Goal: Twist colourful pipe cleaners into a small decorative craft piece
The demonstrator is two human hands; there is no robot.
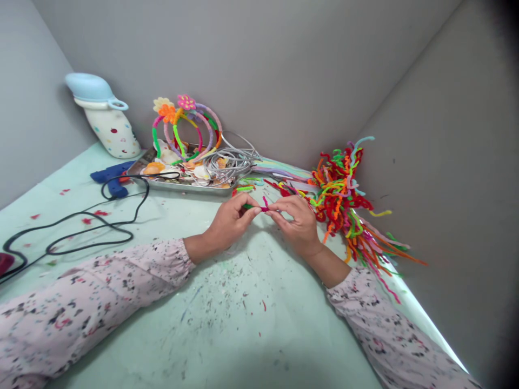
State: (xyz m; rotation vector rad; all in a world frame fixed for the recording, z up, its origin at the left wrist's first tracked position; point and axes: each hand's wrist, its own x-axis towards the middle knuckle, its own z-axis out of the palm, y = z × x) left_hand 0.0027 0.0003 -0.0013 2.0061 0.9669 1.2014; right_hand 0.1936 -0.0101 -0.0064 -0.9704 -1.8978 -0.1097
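Observation:
Between my two hands is a short pipe cleaner, magenta in the middle with a green part at the left. My left hand pinches it between thumb and forefinger at the green side. From the right, the fingertips of my right hand close on the magenta part, and a small magenta end sticks up between the hands. Both hands are just above the table, in front of a metal tray. Fingers partly hide the pipe cleaner, so its full length does not show.
Several fuzzy headbands with flowers stand in the tray beside coiled grey wire. A blue glue gun with a black cord lies left, near a white bottle. A tangled pile of pipe cleaners is right, against grey walls.

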